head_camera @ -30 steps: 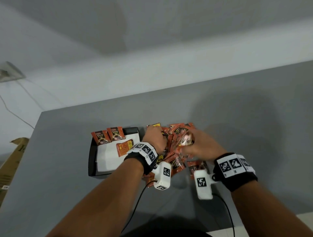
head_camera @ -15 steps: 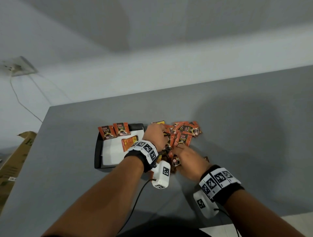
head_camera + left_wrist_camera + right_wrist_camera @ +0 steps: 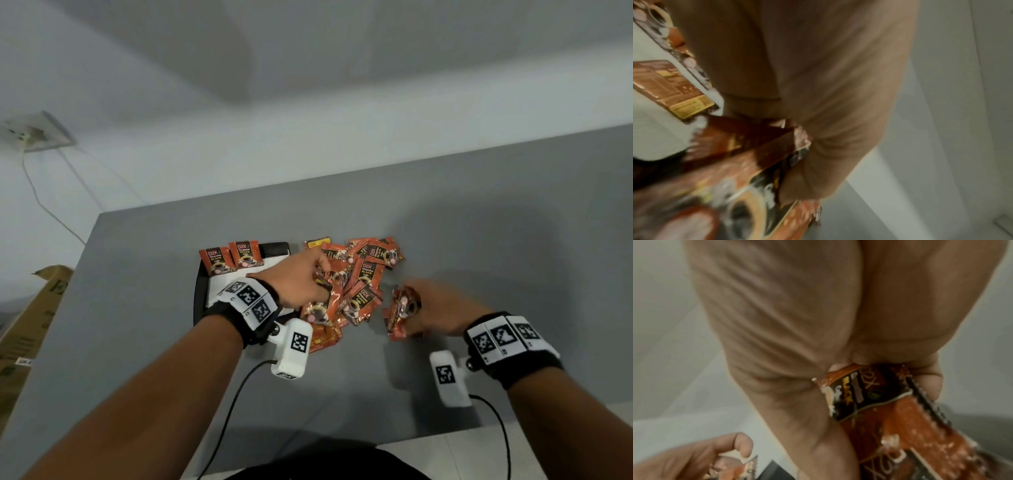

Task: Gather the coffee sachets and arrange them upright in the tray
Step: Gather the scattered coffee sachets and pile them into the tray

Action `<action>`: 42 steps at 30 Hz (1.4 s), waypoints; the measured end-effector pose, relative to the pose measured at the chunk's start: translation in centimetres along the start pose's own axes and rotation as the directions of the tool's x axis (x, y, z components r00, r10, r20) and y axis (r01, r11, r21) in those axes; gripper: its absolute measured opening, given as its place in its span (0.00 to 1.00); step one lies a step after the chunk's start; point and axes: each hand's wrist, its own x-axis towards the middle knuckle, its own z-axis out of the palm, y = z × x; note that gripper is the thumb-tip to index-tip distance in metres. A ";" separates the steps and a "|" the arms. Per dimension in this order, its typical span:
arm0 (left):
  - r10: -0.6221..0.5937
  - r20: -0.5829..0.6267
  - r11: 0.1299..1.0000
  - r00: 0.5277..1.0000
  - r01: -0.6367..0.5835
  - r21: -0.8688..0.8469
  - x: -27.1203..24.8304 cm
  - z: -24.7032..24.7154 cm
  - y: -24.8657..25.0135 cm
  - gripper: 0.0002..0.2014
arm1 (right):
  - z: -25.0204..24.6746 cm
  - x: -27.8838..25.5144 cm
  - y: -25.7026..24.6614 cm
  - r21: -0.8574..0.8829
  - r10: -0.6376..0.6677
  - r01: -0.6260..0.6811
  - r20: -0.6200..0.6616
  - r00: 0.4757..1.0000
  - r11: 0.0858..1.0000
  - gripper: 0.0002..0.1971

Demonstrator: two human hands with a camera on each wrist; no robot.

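On the grey desk (image 3: 137, 325), the right hand (image 3: 442, 313) clamped a few orange foil coffee sachets (image 3: 402, 313) – the left hand (image 3: 298, 284) gripped others from the loose pile (image 3: 359, 274) beside the black tray (image 3: 200, 298).

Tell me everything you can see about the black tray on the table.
The tray is shallow, black and rectangular with rounded corners, plastic by its look, lying flat on the grey table left of the loose sachet pile. A white liner covers its floor. Two upright sachets stand along its far edge. The left hand and wrist hide its right part.
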 end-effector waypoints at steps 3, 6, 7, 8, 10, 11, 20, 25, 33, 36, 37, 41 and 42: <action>-0.015 0.132 0.972 0.991 -0.016 0.235 0.1 1.1 0.6 0.18 | 1.6 0.0 0.6 -0.220 0.042 -0.042 -0.003 0.999 0.975 0.26; -0.057 0.199 0.910 0.978 -0.031 0.414 0.3 2.8 1.2 0.05 | 3.2 0.6 1.5 -0.327 0.032 -0.055 -0.076 0.997 0.944 0.32; -0.077 0.199 0.888 0.977 -0.023 0.459 0.4 3.3 1.3 0.09 | 3.6 0.7 1.8 -0.319 0.038 -0.068 -0.101 0.994 0.945 0.34; -0.069 0.197 0.871 0.978 -0.038 0.491 0.4 3.7 1.4 0.12 | 4.0 0.8 2.0 -0.319 0.040 -0.078 -0.124 0.992 0.945 0.35; -0.030 0.174 0.849 0.984 -0.067 0.524 0.2 4.3 1.5 0.17 | 4.5 0.7 2.2 -0.342 0.026 -0.076 -0.148 0.989 0.937 0.37; -0.016 0.161 0.834 0.987 -0.076 0.546 0.0 4.6 1.5 0.18 | 4.7 0.7 2.2 -0.342 0.016 -0.067 -0.150 0.989 0.937 0.39; 0.044 0.108 0.798 0.993 -0.100 0.594 -0.7 5.2 1.1 0.13 | 4.0 -0.5 0.6 -0.183 -0.014 -0.010 -0.128 0.992 0.983 0.31; 0.066 0.145 0.898 0.987 -0.122 0.422 -2.0 4.6 1.8 0.08 | 3.3 1.4 -2.9 -0.088 -0.170 0.157 -0.161 0.972 0.984 0.34; 0.091 0.042 0.897 0.995 -0.100 0.430 -2.2 7.5 1.2 0.18 | 5.0 4.5 -3.1 -0.356 -0.133 0.063 -0.176 0.975 0.932 0.41; 0.116 -0.004 0.888 0.993 -0.102 0.449 -2.2 8.1 0.8 0.18 | 5.4 4.5 -2.5 -0.405 -0.164 0.057 -0.234 0.958 0.912 0.39; 0.126 -0.018 0.888 0.992 -0.104 0.447 -2.1 8.3 0.8 0.18 | 5.5 4.5 -2.4 -0.430 -0.184 0.058 -0.257 0.949 0.901 0.38; 0.169 -0.044 0.884 0.985 -0.132 0.448 -2.0 8.1 0.9 0.14 | 5.7 4.5 -2.1 -0.407 -0.223 0.106 -0.252 0.942 0.907 0.33; 0.175 -0.038 0.883 0.984 -0.139 0.448 -2.0 8.1 0.9 0.13 | 5.7 4.4 -2.1 -0.392 -0.221 0.113 -0.241 0.945 0.913 0.32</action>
